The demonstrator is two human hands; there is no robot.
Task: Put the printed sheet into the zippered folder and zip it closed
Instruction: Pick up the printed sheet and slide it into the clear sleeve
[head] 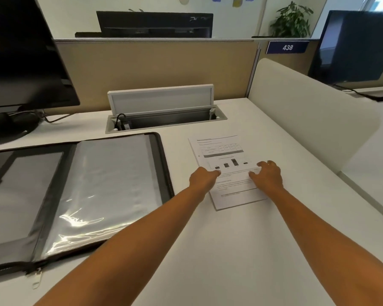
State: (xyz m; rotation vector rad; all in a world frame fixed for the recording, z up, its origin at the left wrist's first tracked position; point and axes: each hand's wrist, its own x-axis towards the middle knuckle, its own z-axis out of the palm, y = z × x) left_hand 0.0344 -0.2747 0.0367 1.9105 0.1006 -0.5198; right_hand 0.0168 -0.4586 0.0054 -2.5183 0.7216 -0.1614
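On the far left of the white desk (208,250) stands a dark screen (20,58). Just below it the zippered folder (75,191) lies wide open and flat, with shiny clear pockets inside and its little zip pull (37,278) hanging off the near edge. The folder is well to the left of both hands. Behind the folder, a cable box (164,117) in the desk has its lid tipped up. Next comes the left hand (202,178), palm down, its fingers curled and pressing on the left edge of the printed sheet (224,151). The sheet lies flat on the desk, under and between the two hands, with its bar chart just past the fingertips. The right hand (268,176) rests on the right side of the sheet, fingers bent and spread, touching the paper. Neither hand has closed around the sheet. To the right of the hands stands a low white divider (307,111).
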